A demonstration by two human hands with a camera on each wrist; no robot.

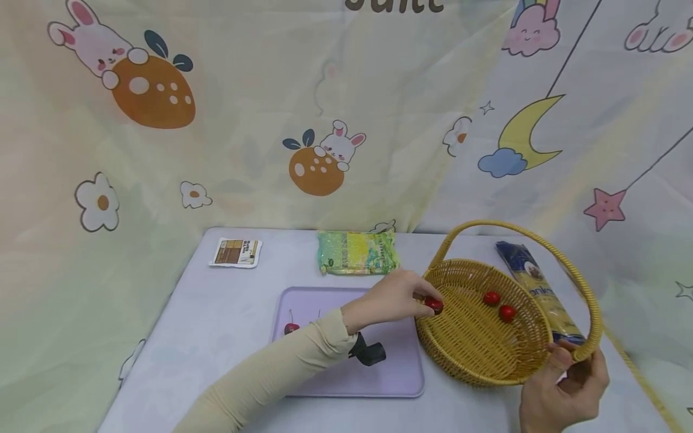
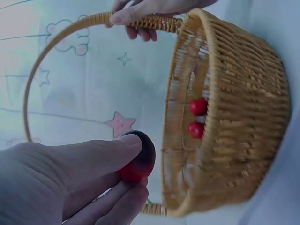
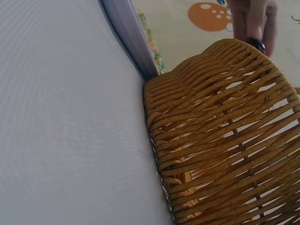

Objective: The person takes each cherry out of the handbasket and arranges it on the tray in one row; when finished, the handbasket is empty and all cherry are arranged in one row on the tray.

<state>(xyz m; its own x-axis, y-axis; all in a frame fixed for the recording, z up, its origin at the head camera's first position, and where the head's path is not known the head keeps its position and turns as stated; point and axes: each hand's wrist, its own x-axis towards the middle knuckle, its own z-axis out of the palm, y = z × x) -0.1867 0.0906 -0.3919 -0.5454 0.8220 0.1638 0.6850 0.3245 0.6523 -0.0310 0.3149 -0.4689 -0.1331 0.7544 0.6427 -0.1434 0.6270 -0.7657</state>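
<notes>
My left hand (image 1: 397, 297) pinches a dark red cherry (image 1: 434, 305) between thumb and fingers at the left rim of a round wicker basket (image 1: 460, 355). The left wrist view shows that cherry (image 2: 140, 161) close up, apart from the basket wall. Two bright red cherries, one (image 1: 491, 298) behind the other (image 1: 507, 313), lie inside the basket. At the basket's right side my right hand (image 1: 565, 391) grips the lower end of the arched handle (image 1: 563, 258). Another cherry (image 1: 291, 328) with a stem lies on the lilac tray (image 1: 397, 367), which my left forearm partly covers.
A green and yellow packet (image 1: 357, 252) lies behind the tray. At the far left is a small white and brown packet (image 1: 237, 252). A long blue and gold bag (image 1: 541, 291) lies behind the basket's right side. A patterned cloth hangs behind the table.
</notes>
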